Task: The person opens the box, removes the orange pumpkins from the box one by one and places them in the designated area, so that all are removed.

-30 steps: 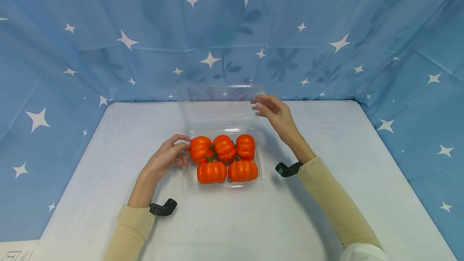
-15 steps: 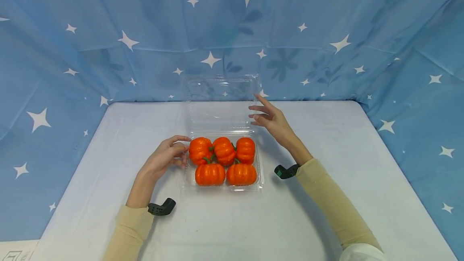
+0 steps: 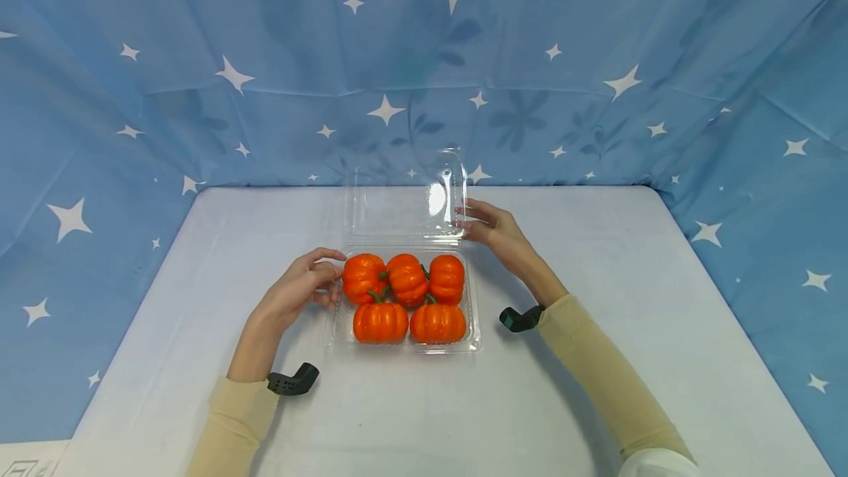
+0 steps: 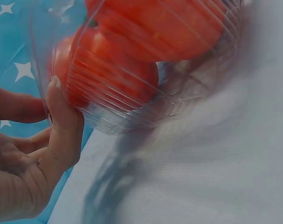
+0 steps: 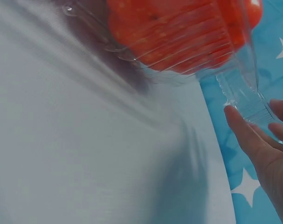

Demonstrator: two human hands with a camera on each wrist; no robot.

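Note:
A clear plastic clamshell box (image 3: 472, 333) sits mid-table with several small orange pumpkins (image 3: 380, 324) in its base. Its hinged lid (image 3: 397, 216) stands raised at the back. My left hand (image 3: 301, 285) pinches the base's left rim; in the left wrist view the thumb (image 4: 62, 116) presses the ribbed side wall and the other fingers lie beyond the rim. My right hand (image 3: 497, 234) holds the lid's right edge low near the hinge. In the right wrist view, its thumb (image 5: 244, 128) and fingers lie on either side of the lid edge (image 5: 244, 100).
A white cloth (image 3: 397, 411) covers the table. Behind and beside it hangs a blue curtain (image 3: 570, 20) with white stars. A dark band device (image 3: 294, 380) sits on the left wrist, another one (image 3: 521, 319) on the right. A printed white item (image 3: 29, 458) shows at the lower left corner.
The right hand has come down along the lid's right edge, its spread fingers closing on it. The lid's angle has shifted. The left hand has stayed at the rim.

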